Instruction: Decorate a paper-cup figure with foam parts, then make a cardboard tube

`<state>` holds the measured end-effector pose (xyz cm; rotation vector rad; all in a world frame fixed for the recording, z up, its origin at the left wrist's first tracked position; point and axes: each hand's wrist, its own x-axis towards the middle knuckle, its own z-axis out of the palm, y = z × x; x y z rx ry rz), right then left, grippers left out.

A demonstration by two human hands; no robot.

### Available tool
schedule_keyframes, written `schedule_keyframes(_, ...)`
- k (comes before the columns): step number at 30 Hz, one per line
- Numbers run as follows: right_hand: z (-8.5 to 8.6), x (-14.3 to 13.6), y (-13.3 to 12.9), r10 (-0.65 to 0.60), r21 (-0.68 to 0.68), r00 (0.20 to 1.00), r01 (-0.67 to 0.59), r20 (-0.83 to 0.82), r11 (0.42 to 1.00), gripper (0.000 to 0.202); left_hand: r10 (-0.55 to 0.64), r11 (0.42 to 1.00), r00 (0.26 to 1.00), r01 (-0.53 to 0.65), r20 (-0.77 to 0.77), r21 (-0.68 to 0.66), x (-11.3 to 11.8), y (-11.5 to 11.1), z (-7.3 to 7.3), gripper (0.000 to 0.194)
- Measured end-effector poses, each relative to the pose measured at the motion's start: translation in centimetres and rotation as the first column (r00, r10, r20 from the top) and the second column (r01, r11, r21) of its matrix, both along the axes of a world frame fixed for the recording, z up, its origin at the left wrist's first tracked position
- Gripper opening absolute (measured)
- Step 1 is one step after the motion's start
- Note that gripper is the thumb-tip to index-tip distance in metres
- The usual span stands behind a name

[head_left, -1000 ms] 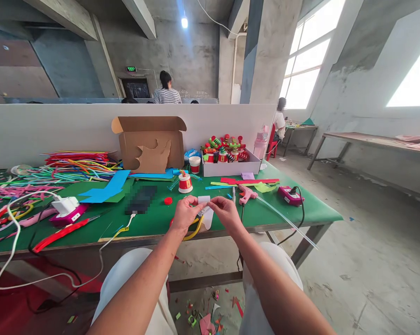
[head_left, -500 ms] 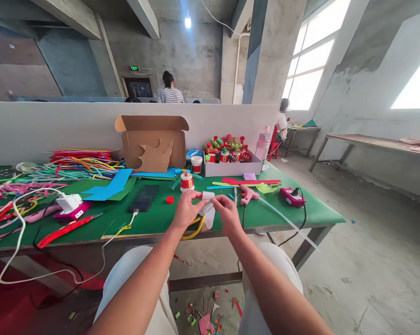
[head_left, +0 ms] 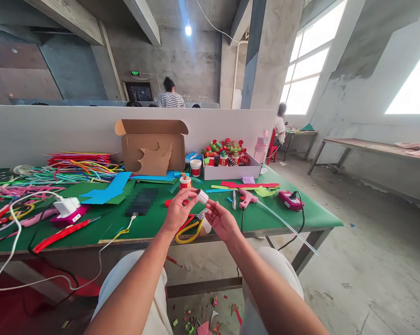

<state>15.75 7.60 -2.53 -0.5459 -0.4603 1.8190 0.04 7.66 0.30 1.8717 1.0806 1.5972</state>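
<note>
A small white paper roll [head_left: 202,197] is pinched in the fingers of my left hand [head_left: 178,210], above the table's front part. Just right of it my right hand [head_left: 222,220] has its fingers apart, the fingertips close to the roll, with nothing seen in them. Below and between the hands lie scissors with yellow handles [head_left: 190,234], beside a white piece [head_left: 206,224]. Behind my left hand stands a red and white cup [head_left: 185,182]. A red round cap [head_left: 167,203] is partly hidden at my left fingers.
On the green table [head_left: 311,211] are a pink glue gun [head_left: 247,198], purple power sockets [head_left: 291,200], a phone [head_left: 142,202], pipe cleaners [head_left: 80,166], a cardboard box [head_left: 154,149] and a white box of red-green figures [head_left: 231,173]. Two people are in the background.
My right hand has let go of the white roll and opened. My left hand has moved slightly left with the roll, now tilted. More of the scissors shows.
</note>
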Motion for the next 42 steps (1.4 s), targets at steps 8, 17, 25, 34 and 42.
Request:
schedule_keyframes(8, 0.4, 0.3, -0.2, 0.202, -0.022, 0.978, -0.204, -0.055, 0.979, 0.024, -0.11, 0.986, 0.929, 0.148, -0.353, 0.082, 0.4, -0.8, -0.1, 0.019)
schedule_keyframes(17, -0.1, 0.1, 0.4, 0.081, 0.013, 0.992, -0.08, -0.098, 0.997, 0.015, -0.039, 0.998, 0.95, 0.05, -0.309, 0.027, 0.7, -0.8, -0.2, 0.039)
schedule_keyframes(25, 0.6, -0.3, -0.4, 0.091, 0.051, 0.994, -0.089, -0.056, 0.995, 0.013, -0.012, 0.991, 0.921, 0.063, -0.389, 0.118, 1.6, -1.0, -0.3, 0.025)
schedule_keyframes(34, 1.0, -0.1, -0.6, -0.006, 0.175, 1.0, 0.006, -0.005, 0.985, 0.014, 0.174, 0.973, 0.906, -0.096, -0.387, 0.211, 2.8, -1.9, -0.6, 0.005)
schedule_keyframes(42, 0.5, -0.6, -0.4, -0.026, 0.222, 0.999, 0.035, -0.047, 0.974, 0.012, 0.242, 0.96, 0.905, -0.172, -0.35, 0.221, 3.5, -1.8, -1.2, 0.015)
